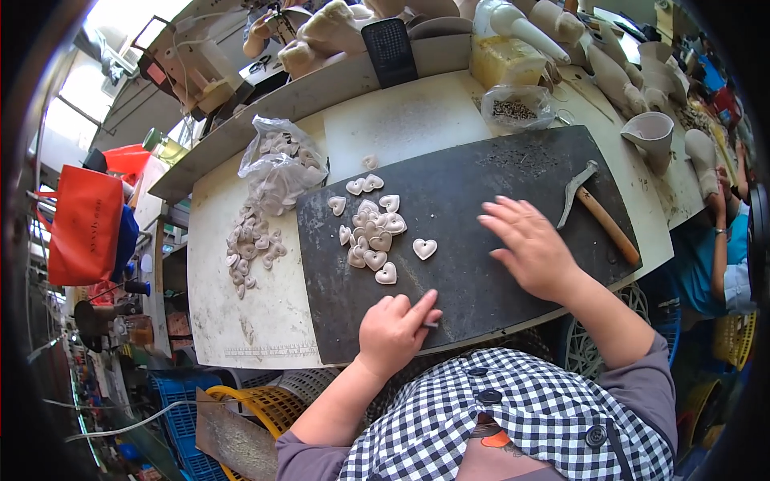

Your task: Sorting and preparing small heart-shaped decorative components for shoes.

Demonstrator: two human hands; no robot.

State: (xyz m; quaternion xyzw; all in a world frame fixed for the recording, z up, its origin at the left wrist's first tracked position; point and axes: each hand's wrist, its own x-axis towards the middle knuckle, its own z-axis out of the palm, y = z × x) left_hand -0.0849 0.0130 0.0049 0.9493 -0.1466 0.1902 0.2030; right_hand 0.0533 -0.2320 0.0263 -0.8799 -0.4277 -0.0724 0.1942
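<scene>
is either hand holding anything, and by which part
The left hand pinches something small and thin at its fingertips on the dark mat; what it is cannot be told. The right hand lies open and flat, holding nothing.

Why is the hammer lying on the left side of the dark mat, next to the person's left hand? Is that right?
Not quite. The head view shows the hammer lying on the right side of the dark mat, beside the right hand, not the left hand.

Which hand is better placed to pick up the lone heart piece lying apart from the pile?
Probably the left hand: it rests just below the lone heart piece with bare dark mat between them. The right hand lies flat and further off, nearer the hammer.
</scene>
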